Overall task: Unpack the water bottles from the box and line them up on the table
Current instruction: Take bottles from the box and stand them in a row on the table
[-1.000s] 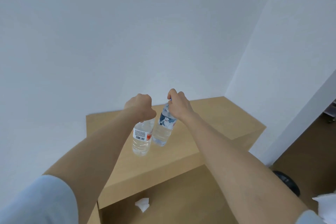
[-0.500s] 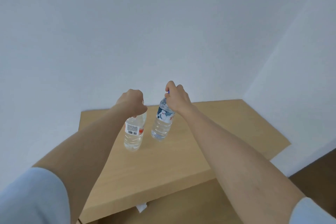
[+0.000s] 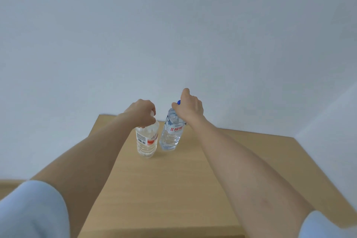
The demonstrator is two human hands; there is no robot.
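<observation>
Two clear water bottles are over the far part of the wooden table (image 3: 173,189). The left bottle (image 3: 146,143) has a white cap and a white label with a barcode and a red patch; my left hand (image 3: 142,112) grips it by the neck. The right bottle (image 3: 171,135) has a blue cap and a blue-and-white label with red characters; my right hand (image 3: 190,106) grips its top. Both bottles are upright or slightly tilted, side by side, bases at or just above the tabletop. The box is out of view.
A plain white wall (image 3: 173,35) rises right behind the table's far edge, and a second wall (image 3: 332,125) meets it at the right corner. Bare tabletop stretches toward me and to the right of the bottles.
Both hands have carried the bottles forward and down toward the far part of the table. The view has swung over the tabletop, and the floor and the crumpled white paper are gone from sight.
</observation>
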